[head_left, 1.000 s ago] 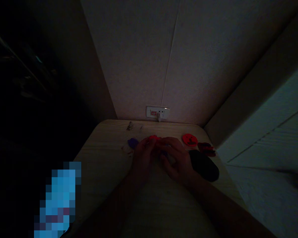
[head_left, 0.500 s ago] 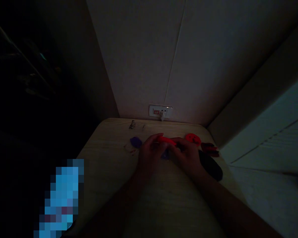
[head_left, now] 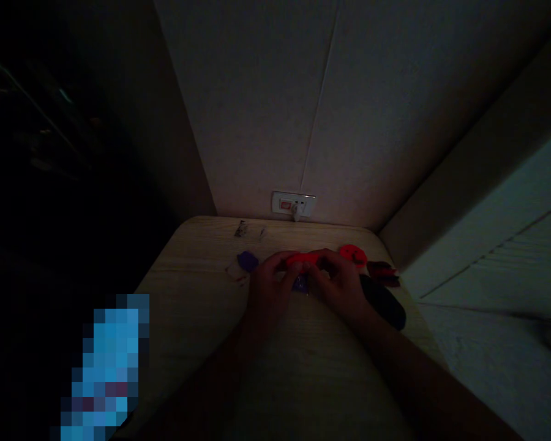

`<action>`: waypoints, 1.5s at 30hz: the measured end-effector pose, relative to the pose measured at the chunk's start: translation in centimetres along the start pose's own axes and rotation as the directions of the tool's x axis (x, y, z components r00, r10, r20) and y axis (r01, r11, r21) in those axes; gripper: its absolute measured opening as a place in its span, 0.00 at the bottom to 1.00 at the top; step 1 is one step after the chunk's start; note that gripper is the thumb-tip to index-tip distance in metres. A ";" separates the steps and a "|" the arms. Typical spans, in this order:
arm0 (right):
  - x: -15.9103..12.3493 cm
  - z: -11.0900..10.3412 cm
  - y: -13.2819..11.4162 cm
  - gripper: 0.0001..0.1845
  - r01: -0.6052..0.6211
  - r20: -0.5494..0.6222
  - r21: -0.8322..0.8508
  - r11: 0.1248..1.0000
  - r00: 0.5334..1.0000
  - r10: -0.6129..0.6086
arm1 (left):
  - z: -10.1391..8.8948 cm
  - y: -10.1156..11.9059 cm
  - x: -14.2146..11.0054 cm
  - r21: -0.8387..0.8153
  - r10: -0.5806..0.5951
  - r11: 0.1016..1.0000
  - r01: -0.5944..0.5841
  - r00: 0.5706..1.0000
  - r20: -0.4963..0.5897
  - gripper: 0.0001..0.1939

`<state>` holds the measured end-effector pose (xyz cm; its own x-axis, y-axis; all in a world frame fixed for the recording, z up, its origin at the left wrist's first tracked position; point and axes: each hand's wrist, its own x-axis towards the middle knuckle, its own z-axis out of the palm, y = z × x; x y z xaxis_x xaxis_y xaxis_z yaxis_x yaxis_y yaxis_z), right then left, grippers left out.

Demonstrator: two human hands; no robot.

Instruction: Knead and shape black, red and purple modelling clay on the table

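Between my two hands is a bright red piece of modelling clay, with a flat, rounded edge showing. My left hand pinches its left side, and my right hand grips its right side; both thumbs press against its near face. Just below it on the table, a small shiny purple packet is partly covered by the hands. A purple lump lies left of my left hand. Right of my right hand are a red disc with dark marks and a black oval object.
Dark red wrapper-like strips lie by the right edge of the wooden table. Dark scraps are near the back edge. A wall socket with a plug sits just behind. A blurred-out bright blue shape is at the lower left.
The red piece has tilted, so more of its broad face shows, and the thumbs now lie closer together on it. The whole view has shifted slightly.
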<state>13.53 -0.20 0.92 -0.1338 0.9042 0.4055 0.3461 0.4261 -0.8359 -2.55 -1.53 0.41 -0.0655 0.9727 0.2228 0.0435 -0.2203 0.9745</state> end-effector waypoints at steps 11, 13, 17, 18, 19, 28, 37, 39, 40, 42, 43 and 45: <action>-0.3 0.1 0.1 0.13 0.191 -0.072 -0.118 0.974 0.977 -0.200 | 0.2 -0.6 0.0 -0.044 -0.052 0.998 0.051 0.998 -0.025 0.12; -0.4 0.0 0.0 0.14 0.190 -0.071 -0.130 0.973 0.977 -0.200 | 0.2 -0.7 -0.1 -0.055 -0.065 0.996 0.063 0.998 -0.026 0.14; -0.7 0.2 0.0 0.16 0.173 -0.081 -0.136 0.976 0.979 -0.185 | 0.2 -0.2 -0.3 -0.059 -0.070 0.996 0.067 0.996 -0.047 0.15; -0.7 0.3 0.1 0.18 0.165 -0.088 -0.127 0.978 0.980 -0.177 | 0.3 -0.1 -0.3 -0.063 -0.063 0.996 0.060 0.997 -0.053 0.13; -0.8 0.5 0.2 0.20 0.152 -0.096 -0.101 0.983 0.982 -0.162 | 0.3 0.1 -0.3 -0.064 -0.058 0.996 0.054 0.996 -0.061 0.12; -0.7 0.8 -0.3 0.10 0.214 -0.148 -0.072 0.974 0.964 -0.222 | 0.3 0.9 -0.4 -0.141 -0.100 0.986 0.089 0.992 -0.075 0.11; -0.9 0.0 -1.2 0.21 0.516 0.028 -0.333 0.789 0.842 -0.539 | 0.6 1.2 0.0 -0.585 -0.346 0.755 0.296 0.938 0.028 0.13; -0.8 0.0 -1.1 0.23 0.525 0.037 -0.350 0.776 0.835 -0.548 | 0.5 1.3 0.0 -0.672 -0.371 0.670 0.317 0.926 0.067 0.13; -0.7 -0.1 -1.1 0.24 0.524 0.042 -0.346 0.778 0.837 -0.545 | 0.4 1.4 -0.1 -0.696 -0.369 0.643 0.319 0.926 0.084 0.12; -0.7 -0.2 -1.1 0.24 0.517 0.056 -0.315 0.796 0.847 -0.528 | 0.4 1.5 -0.1 -0.691 -0.337 0.650 0.317 0.935 0.111 0.13; -0.7 -0.3 -1.2 0.23 0.503 0.061 -0.287 0.815 0.859 -0.509 | 0.4 1.5 -0.2 -0.667 -0.320 0.675 0.315 0.940 0.120 0.14; -0.9 -0.4 -1.2 0.19 0.441 0.057 -0.198 0.875 0.897 -0.439 | 0.5 1.4 -0.2 -0.616 -0.311 0.722 0.315 0.943 0.118 0.17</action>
<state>13.58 -1.50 1.68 -0.3251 0.6257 0.7091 0.4283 0.7660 -0.4795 -2.02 -2.02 1.72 0.0426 0.9945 -0.0962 -0.6035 0.1023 0.7908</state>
